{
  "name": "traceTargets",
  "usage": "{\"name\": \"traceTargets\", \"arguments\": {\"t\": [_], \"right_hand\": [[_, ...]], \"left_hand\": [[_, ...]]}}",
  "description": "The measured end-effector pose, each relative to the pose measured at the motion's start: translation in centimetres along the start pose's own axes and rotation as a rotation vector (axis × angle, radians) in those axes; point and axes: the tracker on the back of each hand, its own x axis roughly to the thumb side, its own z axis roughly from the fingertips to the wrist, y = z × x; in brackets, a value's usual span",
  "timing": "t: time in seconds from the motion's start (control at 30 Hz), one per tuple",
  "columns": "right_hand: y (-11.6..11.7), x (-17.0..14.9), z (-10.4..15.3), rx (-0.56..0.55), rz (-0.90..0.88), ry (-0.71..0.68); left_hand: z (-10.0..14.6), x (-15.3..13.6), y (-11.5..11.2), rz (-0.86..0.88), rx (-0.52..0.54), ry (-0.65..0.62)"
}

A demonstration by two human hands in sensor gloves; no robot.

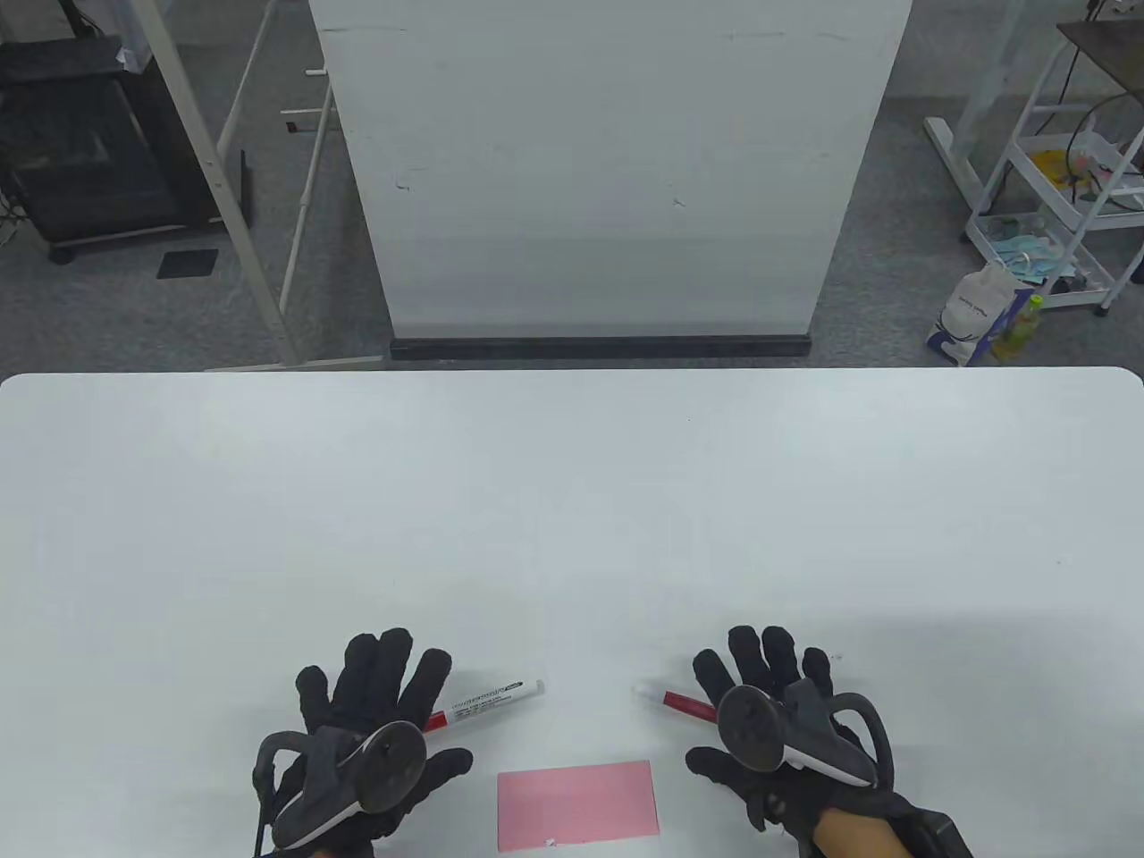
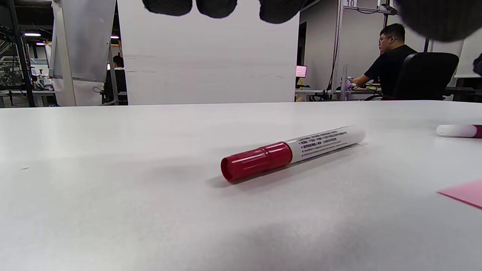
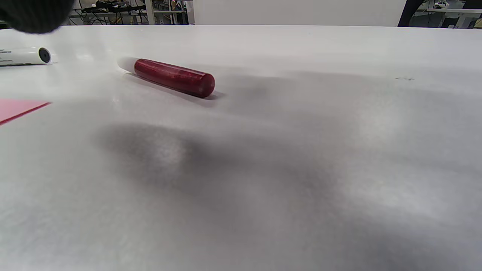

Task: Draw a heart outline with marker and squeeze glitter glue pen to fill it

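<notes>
Lying between marker [image 1: 487, 702] and glitter pen [image 1: 677, 701], bare table [image 1: 572, 500] stretches wide.

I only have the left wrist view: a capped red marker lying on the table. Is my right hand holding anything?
Observer: No. The right hand hovers open above the glitter glue pen, which lies untouched.
Operator: Where's the paper?
Observer: The pink paper lies near the table's front edge, between both hands.
Operator: Anything drawn on it?
Observer: No heart outline yet. The left hand is open over the marker.
</notes>
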Motion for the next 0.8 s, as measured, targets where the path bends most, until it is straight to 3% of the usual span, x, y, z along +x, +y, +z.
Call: {"name": "traceTargets", "arguments": {"t": [0.8], "right_hand": [[0.05,-0.04,0.10,-0.008,0.001,0.000]], "left_hand": [[0.05,0.02,0.13,0.001,0.015,-0.007]]}}
